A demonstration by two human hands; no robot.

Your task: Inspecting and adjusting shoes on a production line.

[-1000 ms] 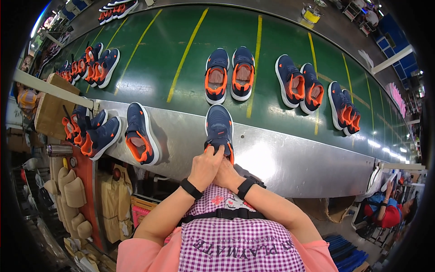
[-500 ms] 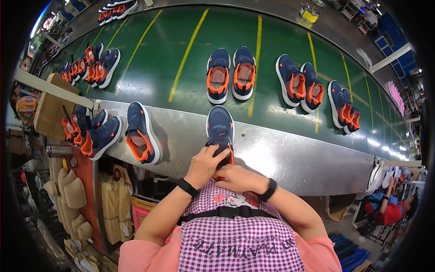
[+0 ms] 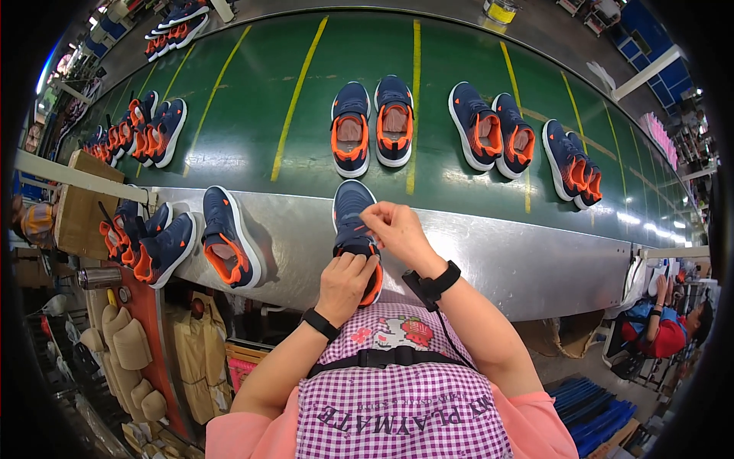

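A navy sneaker (image 3: 353,197) with orange lining and a white sole lies toe away from me on the metal ledge, close to my apron. My left hand (image 3: 345,284) is closed on its opening, fingers curled at the tongue and collar, hiding part of the orange lining. Above the laced front, my right hand (image 3: 401,234) is pinched, thumb and forefinger together at the right side of the upper. What lies between those fingertips is too small to make out. A single matching sneaker (image 3: 229,241) rests to the left on the ledge, beside several more sneakers (image 3: 164,249).
Beyond the ledge (image 3: 520,268) runs a green belt (image 3: 267,99) with yellow cross lines. On it stand sneaker pairs: one straight ahead (image 3: 372,126), others to the right (image 3: 489,130) and far left (image 3: 160,134). A white rail (image 3: 76,180) and cardboard box (image 3: 88,206) are left; a co-worker (image 3: 665,329) sits right.
My right hand has left the sneaker's opening and risen forward to the front of its upper. My left hand has slid down slightly to the collar. The view has shifted a little.
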